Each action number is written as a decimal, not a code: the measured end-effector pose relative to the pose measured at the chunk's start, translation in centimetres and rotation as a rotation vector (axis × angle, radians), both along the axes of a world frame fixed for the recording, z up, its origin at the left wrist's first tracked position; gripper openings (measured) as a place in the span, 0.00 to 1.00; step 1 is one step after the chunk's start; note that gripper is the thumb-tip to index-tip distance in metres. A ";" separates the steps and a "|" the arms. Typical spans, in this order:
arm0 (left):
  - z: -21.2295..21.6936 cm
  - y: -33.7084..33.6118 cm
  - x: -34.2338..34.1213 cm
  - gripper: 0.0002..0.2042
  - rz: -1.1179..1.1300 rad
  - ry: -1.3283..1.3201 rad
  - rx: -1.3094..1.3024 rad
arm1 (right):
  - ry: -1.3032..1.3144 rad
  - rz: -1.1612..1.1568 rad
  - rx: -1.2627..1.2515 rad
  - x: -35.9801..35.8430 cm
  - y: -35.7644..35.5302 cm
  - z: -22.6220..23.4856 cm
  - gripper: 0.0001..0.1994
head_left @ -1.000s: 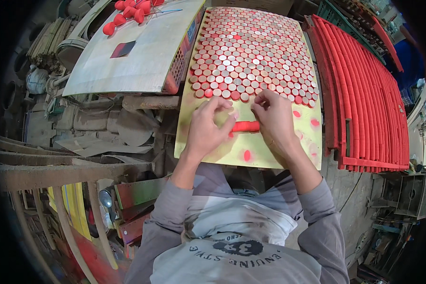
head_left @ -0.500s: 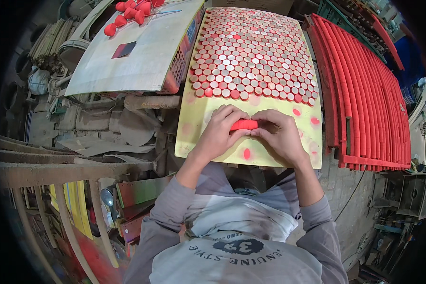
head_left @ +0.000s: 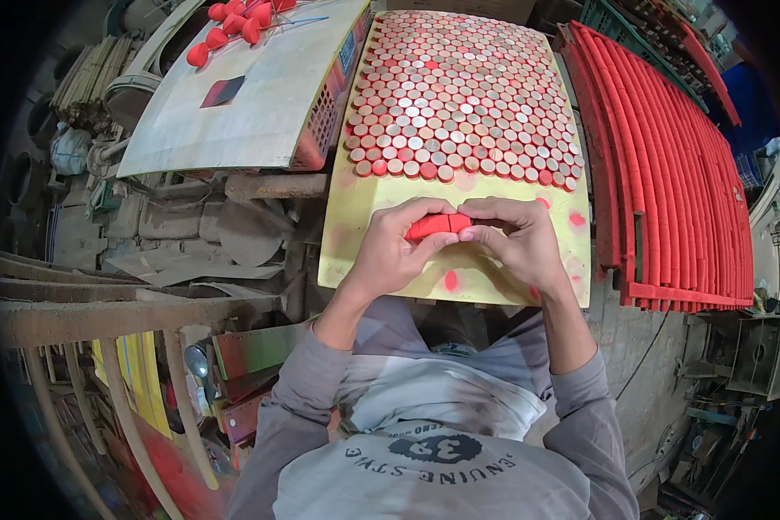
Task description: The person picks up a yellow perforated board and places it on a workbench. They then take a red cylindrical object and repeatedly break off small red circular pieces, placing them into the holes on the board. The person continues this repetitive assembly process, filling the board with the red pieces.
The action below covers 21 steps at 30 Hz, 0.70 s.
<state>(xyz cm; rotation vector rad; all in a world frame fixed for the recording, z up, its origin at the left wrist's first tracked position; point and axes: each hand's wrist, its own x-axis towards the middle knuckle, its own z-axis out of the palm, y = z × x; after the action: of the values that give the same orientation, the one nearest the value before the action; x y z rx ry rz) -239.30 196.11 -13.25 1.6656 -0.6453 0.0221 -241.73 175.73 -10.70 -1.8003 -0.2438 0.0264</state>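
Over the near part of a pale yellow board [head_left: 381, 264], my two hands hold a short row of red cylindrical pieces [head_left: 429, 227] end to end, a thin dark seam showing between them. My left hand [head_left: 394, 247] closes thumb and fingers around the left part. At the right end, my right hand [head_left: 518, 241] pinches a red piece between thumb and fingertips, and both thumbs nearly meet below the seam. Parts of the row are hidden by my fingers. Beyond my hands, many round pieces [head_left: 459, 95] with pale tops and red sides stand packed together on the board.
At the left, a whitish board [head_left: 208, 130] over a plastic crate bears red knobs on thin rods [head_left: 232, 26] and a dark square [head_left: 224, 93]. A rack of long red rods [head_left: 667, 165] stands at right. A wooden frame [head_left: 130, 321] lies lower left.
The red row has shifted slightly left and more of it now shows, with a seam visible in it. My right fingers have closed in nearer to my left hand.
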 end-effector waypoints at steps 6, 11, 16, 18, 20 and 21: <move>-0.1 -0.2 0.2 0.13 -0.015 -0.022 -0.018 | 0.056 -0.005 0.102 0.1 -0.2 -0.2 0.11; -0.3 -1.0 0.0 0.14 0.028 -0.005 -0.068 | 0.179 -0.061 0.214 -0.3 0.2 0.7 0.11; 1.4 -1.1 0.0 0.15 0.011 -0.207 0.005 | 0.157 -0.071 0.096 -0.4 -0.2 1.5 0.11; 1.6 -1.0 0.8 0.15 0.012 -0.218 0.008 | 0.125 -0.061 0.121 -0.1 -0.4 1.7 0.10; 1.8 -1.3 1.1 0.14 0.024 -0.206 -0.004 | 0.112 -0.036 0.146 0.5 -0.7 1.8 0.09; 2.0 -1.7 1.2 0.13 0.034 -0.190 -0.019 | 0.115 -0.018 0.158 0.9 -1.0 1.9 0.09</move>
<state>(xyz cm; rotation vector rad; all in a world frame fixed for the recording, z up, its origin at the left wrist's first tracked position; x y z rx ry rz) -238.11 194.42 -11.30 1.6685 -0.7575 0.2121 -240.84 174.70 -8.81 -1.6373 -0.1437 0.0949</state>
